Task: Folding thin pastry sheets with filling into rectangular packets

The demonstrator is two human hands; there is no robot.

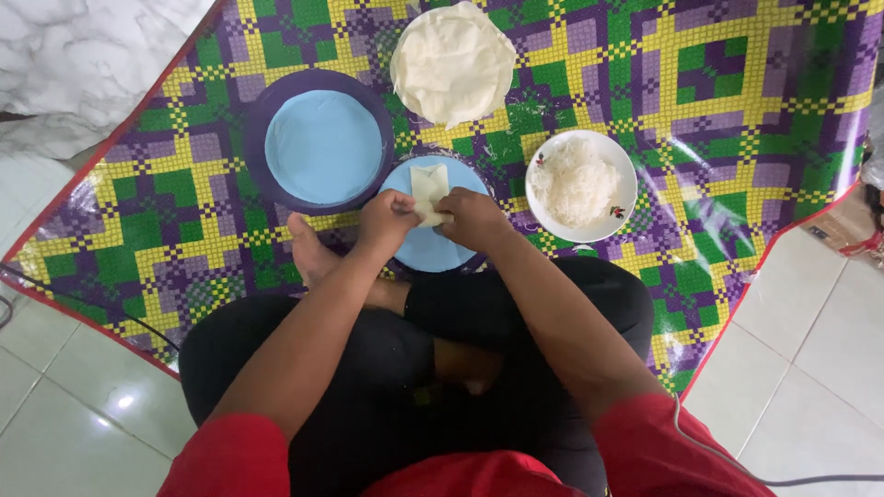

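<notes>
Seated cross-legged at the mat's [700, 120] near edge, you pinch a pale folded wrapper [429, 190] between your left hand [388, 221] and right hand [471, 219], fingers closed on its lower end over a blue plate [433, 250]; a white bowl of noodles [579, 184] sits just right.

A bright checked plastic mat [737, 83] covers glossy white floor tiles [810, 359], with marbled flooring [83, 55] beyond.
</notes>
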